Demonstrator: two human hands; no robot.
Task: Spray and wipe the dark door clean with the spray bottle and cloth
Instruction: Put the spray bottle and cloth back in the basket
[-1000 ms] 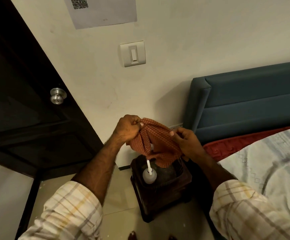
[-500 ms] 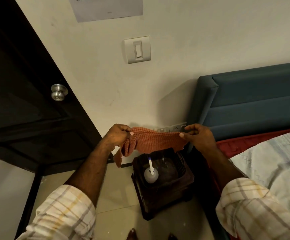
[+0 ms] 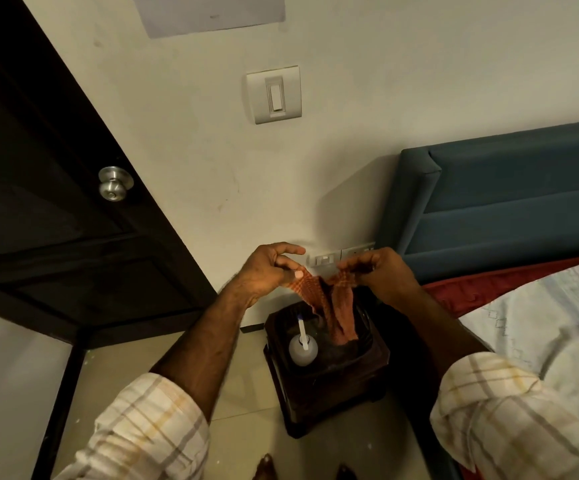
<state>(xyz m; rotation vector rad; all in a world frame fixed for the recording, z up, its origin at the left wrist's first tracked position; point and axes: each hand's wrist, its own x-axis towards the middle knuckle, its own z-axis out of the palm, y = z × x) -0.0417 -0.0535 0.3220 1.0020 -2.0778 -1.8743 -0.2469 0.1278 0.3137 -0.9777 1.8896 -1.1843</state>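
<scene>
- Nearest the camera, two checked sleeves point(image 3: 135, 434) frame the view, forearms reaching forward over a tiled floor point(image 3: 246, 441).
- Below the hands stands a small dark stool point(image 3: 329, 396) just beside the bed point(image 3: 540, 327); the spray bottle point(image 3: 302, 348) stands upright on the stool's top, toward its left edge, untouched and apart from both hands.
- The left hand point(image 3: 267, 271) pinches one top corner of the orange checked cloth point(image 3: 333, 306) between thumb and a fingertip, the other fingers curled loosely above it.
- The right hand point(image 3: 374, 270) grips the other top corner, fingers curled round the fabric. The two hands are close together, so the cloth sags in a fold between them, its lower end hanging over the right half of the stool's top — whether it touches the top I cannot tell.
- Risk, as I judge it: the left pinch looks light, so a tug from the right could pull that corner free and drop the cloth on the stool or floor. The hanging end is near the bottle too — a swing could tip it off the left edge.
- Behind the hands, a wall socket point(image 3: 326, 259) sits low on the wall; spray drifting that way would be unwelcome.
- Farther left is the dark door point(image 3: 39, 202) with its metal knob point(image 3: 115, 183), well apart from cloth and bottle; neither spraying nor wiping has begun.
- A light switch point(image 3: 274, 95) is higher up the wall.
</scene>
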